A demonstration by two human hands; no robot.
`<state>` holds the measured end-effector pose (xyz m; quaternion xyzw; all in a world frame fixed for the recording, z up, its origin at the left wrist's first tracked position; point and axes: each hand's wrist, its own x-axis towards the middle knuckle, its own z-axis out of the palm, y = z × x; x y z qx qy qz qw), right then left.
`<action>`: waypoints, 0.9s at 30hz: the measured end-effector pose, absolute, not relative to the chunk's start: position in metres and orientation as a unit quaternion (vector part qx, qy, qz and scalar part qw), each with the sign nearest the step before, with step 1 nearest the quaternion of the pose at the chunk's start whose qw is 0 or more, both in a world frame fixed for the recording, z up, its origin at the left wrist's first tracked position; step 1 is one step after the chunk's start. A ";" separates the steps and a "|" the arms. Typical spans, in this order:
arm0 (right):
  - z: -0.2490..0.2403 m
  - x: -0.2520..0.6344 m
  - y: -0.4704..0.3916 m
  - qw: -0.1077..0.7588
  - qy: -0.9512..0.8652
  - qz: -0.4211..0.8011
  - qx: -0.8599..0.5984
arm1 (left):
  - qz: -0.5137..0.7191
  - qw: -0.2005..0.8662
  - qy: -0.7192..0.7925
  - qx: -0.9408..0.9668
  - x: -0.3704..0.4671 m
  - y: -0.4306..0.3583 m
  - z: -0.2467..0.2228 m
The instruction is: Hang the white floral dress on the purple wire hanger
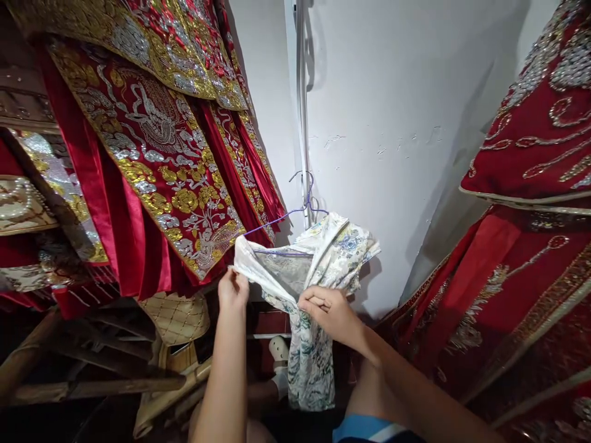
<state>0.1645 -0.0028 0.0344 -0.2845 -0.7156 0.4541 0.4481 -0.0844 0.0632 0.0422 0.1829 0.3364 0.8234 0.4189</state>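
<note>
A white floral garment (311, 357) with a wide crossed collar hangs on a purple wire hanger (277, 220) in front of the wall. My left hand (233, 288) is closed on the white edge of the garment by its left shoulder. Lower and to the right, my right hand (330, 311) pinches the garment's front where the two collar edges meet. The hanger's hook sits against a narrow white strip on the wall; whether it is hooked onto anything cannot be made out.
Red robes with gold and silver embroidery (175, 154) hang at the left, above bamboo poles (124, 387). Another beaded red robe (521, 246) stands at the right. A white strip (298, 111) runs down the wall (392, 92). A light clog (278, 349) shows below.
</note>
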 end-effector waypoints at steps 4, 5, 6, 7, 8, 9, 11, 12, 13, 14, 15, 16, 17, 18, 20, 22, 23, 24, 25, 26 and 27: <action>0.016 0.181 -0.024 0.488 -0.670 0.459 -0.318 | 0.807 0.467 0.350 0.086 -0.056 0.042 -0.007; 0.009 0.186 -0.031 0.499 -0.656 0.453 -0.339 | 0.802 0.477 0.352 0.067 -0.049 0.034 -0.019; 0.001 0.191 -0.039 0.505 -0.643 0.445 -0.364 | 0.797 0.486 0.355 0.049 -0.043 0.025 -0.030; -0.008 0.197 -0.046 0.503 -0.633 0.439 -0.393 | 0.792 0.492 0.359 0.033 -0.037 0.015 -0.041; -0.017 0.202 -0.052 0.496 -0.622 0.436 -0.421 | 0.787 0.499 0.364 0.016 -0.033 0.006 -0.051; -0.026 0.206 -0.056 0.490 -0.610 0.439 -0.442 | 0.781 0.507 0.365 -0.002 -0.030 -0.004 -0.058; -0.044 0.212 -0.059 0.488 -0.584 0.458 -0.459 | 0.771 0.532 0.349 -0.033 -0.027 -0.019 -0.065; -0.052 0.214 -0.057 0.494 -0.571 0.469 -0.459 | 0.765 0.551 0.331 -0.040 -0.026 -0.025 -0.064; -0.060 0.215 -0.054 0.505 -0.559 0.474 -0.456 | 0.759 0.570 0.311 -0.038 -0.025 -0.030 -0.060; -0.065 0.215 -0.050 0.516 -0.551 0.474 -0.453 | 0.753 0.588 0.293 -0.027 -0.024 -0.034 -0.054; -0.069 0.214 -0.046 0.526 -0.547 0.470 -0.452 | 0.748 0.602 0.281 -0.006 -0.021 -0.037 -0.045; -0.072 0.212 -0.043 0.532 -0.545 0.464 -0.452 | 0.743 0.611 0.273 0.022 -0.017 -0.041 -0.036; -0.073 0.209 -0.042 0.536 -0.544 0.461 -0.452 | 0.739 0.615 0.269 0.058 -0.011 -0.045 -0.026; -0.072 0.206 -0.042 0.537 -0.545 0.459 -0.451 | 0.734 0.615 0.267 0.102 -0.004 -0.049 -0.017; -0.068 0.199 -0.047 0.535 -0.554 0.458 -0.444 | 0.711 0.614 0.272 0.208 0.016 -0.059 -0.003; -0.061 0.193 -0.057 0.521 -0.576 0.478 -0.411 | 0.677 0.593 0.294 0.322 0.038 -0.069 0.007; -0.057 0.190 -0.062 0.506 -0.586 0.502 -0.385 | 0.659 0.571 0.313 0.376 0.049 -0.074 0.010; -0.055 0.188 -0.067 0.486 -0.594 0.532 -0.357 | 0.642 0.542 0.333 0.427 0.058 -0.078 0.012; -0.052 0.185 -0.071 0.464 -0.597 0.563 -0.333 | 0.626 0.510 0.352 0.473 0.065 -0.081 0.014; -0.051 0.184 -0.075 0.445 -0.596 0.587 -0.321 | 0.611 0.480 0.367 0.512 0.069 -0.083 0.015; -0.050 0.183 -0.078 0.433 -0.592 0.598 -0.323 | 0.596 0.457 0.378 0.541 0.071 -0.084 0.016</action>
